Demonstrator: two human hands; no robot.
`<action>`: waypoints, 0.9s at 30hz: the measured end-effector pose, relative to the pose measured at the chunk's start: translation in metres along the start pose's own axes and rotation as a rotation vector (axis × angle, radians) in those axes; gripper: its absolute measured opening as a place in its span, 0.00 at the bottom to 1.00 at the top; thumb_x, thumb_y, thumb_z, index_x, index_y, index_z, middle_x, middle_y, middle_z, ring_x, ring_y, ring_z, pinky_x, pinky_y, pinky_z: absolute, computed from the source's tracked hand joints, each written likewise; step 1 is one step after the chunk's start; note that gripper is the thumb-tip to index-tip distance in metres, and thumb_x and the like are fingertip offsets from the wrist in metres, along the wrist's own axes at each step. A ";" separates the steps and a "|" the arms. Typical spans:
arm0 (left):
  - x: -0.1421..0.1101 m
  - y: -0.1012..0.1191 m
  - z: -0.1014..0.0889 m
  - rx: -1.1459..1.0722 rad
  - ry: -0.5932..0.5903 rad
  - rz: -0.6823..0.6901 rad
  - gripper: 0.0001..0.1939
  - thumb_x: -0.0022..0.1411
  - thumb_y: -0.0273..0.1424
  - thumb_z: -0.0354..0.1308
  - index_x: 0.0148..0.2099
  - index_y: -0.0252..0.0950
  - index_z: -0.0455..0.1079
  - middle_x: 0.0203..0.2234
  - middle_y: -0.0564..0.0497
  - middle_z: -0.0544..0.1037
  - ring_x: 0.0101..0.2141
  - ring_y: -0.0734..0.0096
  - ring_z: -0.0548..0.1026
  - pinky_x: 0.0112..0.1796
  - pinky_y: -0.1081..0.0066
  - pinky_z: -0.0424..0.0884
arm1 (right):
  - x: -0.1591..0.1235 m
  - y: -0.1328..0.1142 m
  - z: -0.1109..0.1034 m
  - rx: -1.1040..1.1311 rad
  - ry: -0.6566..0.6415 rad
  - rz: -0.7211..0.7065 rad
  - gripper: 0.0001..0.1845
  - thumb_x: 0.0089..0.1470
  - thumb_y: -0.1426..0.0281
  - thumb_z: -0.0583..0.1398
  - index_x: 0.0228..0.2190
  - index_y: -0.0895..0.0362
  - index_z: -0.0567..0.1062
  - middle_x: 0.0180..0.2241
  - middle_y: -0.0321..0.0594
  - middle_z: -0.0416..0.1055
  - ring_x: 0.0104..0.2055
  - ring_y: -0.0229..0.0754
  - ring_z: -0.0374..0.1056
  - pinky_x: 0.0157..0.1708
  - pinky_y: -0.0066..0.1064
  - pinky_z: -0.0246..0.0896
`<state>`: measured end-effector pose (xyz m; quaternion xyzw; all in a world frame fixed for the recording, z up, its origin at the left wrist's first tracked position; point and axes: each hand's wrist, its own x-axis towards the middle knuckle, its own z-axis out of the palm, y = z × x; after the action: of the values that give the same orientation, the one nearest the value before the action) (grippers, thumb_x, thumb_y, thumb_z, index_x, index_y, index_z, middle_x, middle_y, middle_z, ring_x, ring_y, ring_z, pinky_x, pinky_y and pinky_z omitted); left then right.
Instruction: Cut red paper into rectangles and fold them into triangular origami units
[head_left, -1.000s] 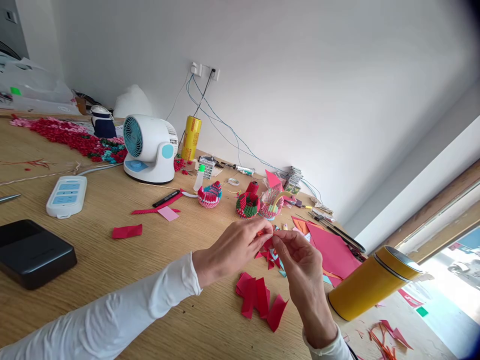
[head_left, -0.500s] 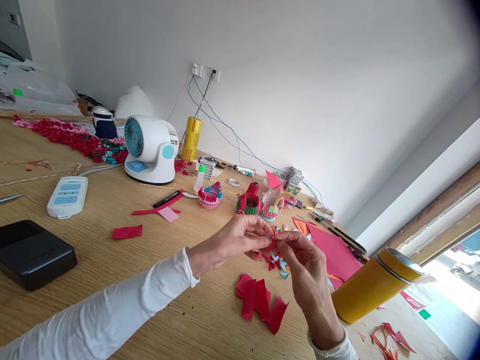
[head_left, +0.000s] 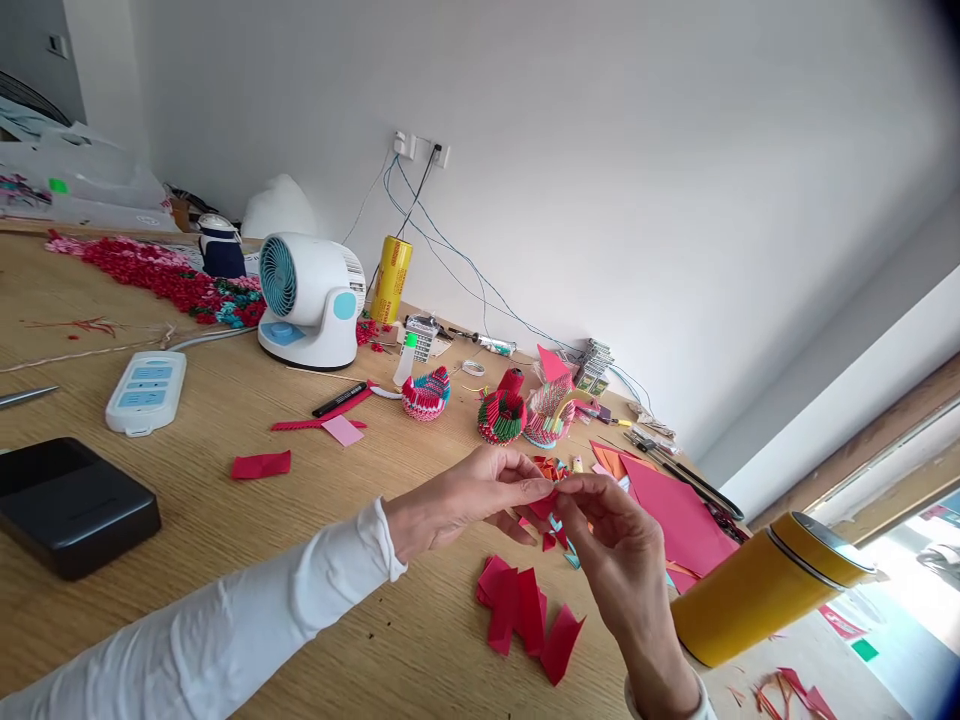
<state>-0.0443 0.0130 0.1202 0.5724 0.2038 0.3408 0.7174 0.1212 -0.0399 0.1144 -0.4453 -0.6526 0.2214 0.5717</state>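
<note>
My left hand (head_left: 491, 497) pinches a small red piece of paper (head_left: 545, 506) between thumb and fingers, above the table. From the other side, my right hand (head_left: 611, 525) grips the same piece with thumb and forefinger, the fingertips of both hands almost touching. Most of the paper is covered by my fingers, so its folds cannot be made out. Below the hands lies a loose pile of red paper strips (head_left: 517, 610), some creased. Small folded paper pieces (head_left: 553, 468) in orange, red and light blue are partly hidden behind my hands.
A yellow flask (head_left: 765, 590) stands at the right, beside red paper sheets (head_left: 675, 505). Folded-paper models (head_left: 502, 415) sit towards the wall. On the left are a white fan (head_left: 311, 300), a power strip (head_left: 147, 392), a black box-shaped device (head_left: 71, 510) and one red strip (head_left: 260, 465).
The view has shifted slightly, so the table things appear a little further right. Both hands still hold the red paper, with the left lower fingers spread a bit more.
</note>
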 end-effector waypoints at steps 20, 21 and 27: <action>0.000 0.005 0.003 0.292 0.018 0.127 0.17 0.60 0.44 0.58 0.38 0.32 0.67 0.29 0.49 0.74 0.33 0.67 0.75 0.23 0.75 0.73 | 0.003 -0.001 -0.005 0.209 0.048 0.175 0.17 0.50 0.65 0.68 0.41 0.52 0.73 0.33 0.39 0.79 0.34 0.41 0.75 0.27 0.26 0.67; -0.001 0.005 0.005 0.348 0.037 0.151 0.16 0.61 0.43 0.57 0.39 0.33 0.66 0.29 0.49 0.74 0.33 0.66 0.75 0.23 0.74 0.73 | 0.003 -0.001 -0.005 0.200 0.062 0.162 0.17 0.49 0.65 0.68 0.41 0.52 0.73 0.33 0.39 0.79 0.34 0.41 0.75 0.29 0.27 0.68; -0.001 -0.001 0.012 0.742 0.201 0.362 0.11 0.60 0.35 0.60 0.42 0.36 0.67 0.35 0.49 0.76 0.33 0.70 0.76 0.27 0.76 0.70 | 0.004 0.000 -0.002 0.127 0.112 0.098 0.16 0.48 0.63 0.68 0.38 0.53 0.72 0.30 0.40 0.78 0.32 0.41 0.74 0.28 0.28 0.69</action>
<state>-0.0367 0.0041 0.1224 0.7823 0.2778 0.4187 0.3680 0.1235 -0.0370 0.1167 -0.4512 -0.5817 0.2650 0.6227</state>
